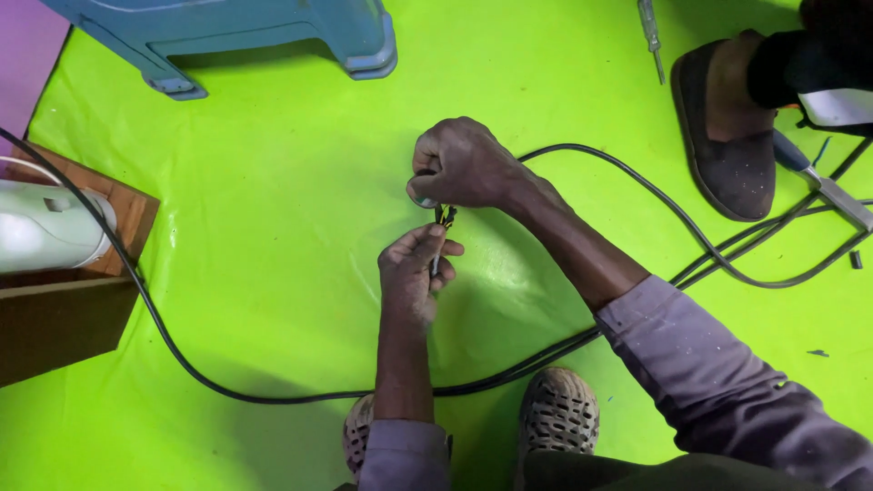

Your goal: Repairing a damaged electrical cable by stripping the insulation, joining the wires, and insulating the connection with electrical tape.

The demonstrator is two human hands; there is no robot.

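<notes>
The right hand (pixel 464 165) was clenched over the end of a black cable (pixel 637 186), its bared wire ends (pixel 445 215) pointing down toward the left hand (pixel 411 273) just below. The left grip pinched a thin grey tool (pixel 436 264), upright, tip touching the wires. Both wrists hovered above the green floor sheet (pixel 273 182).

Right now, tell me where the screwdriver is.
In the head view the screwdriver lies on the green sheet at the top right, just left of another person's dark shoe, far beyond the right hand.
</notes>
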